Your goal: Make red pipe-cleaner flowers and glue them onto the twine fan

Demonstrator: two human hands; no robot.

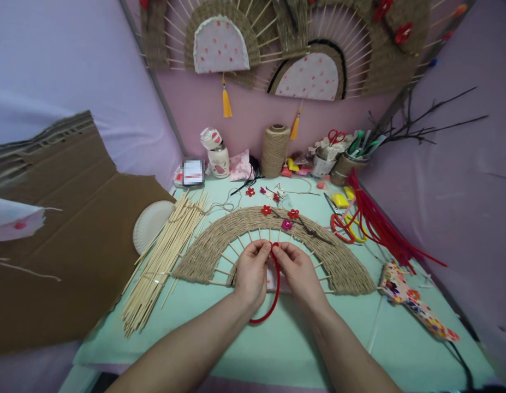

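Note:
Both my left hand (253,273) and my right hand (297,270) pinch one end of a red pipe cleaner (276,295), fingertips almost touching. Its free length loops down below them toward my left wrist. Behind and partly under my hands lies a woven twine fan (207,248) with thin sticks for ribs. Small red flowers (293,214), a magenta flower (287,224) and a dark twig (314,233) rest on its upper band. The fan's inner part is mostly covered by my hands.
Left are a bundle of bamboo sticks (154,267), a white plate (148,224) and cardboard (64,245). Right are red pipe cleaners (373,224), scissors (343,228) and a flower-patterned glue gun (412,300). A twine spool (275,152) and a bottle (218,158) stand behind.

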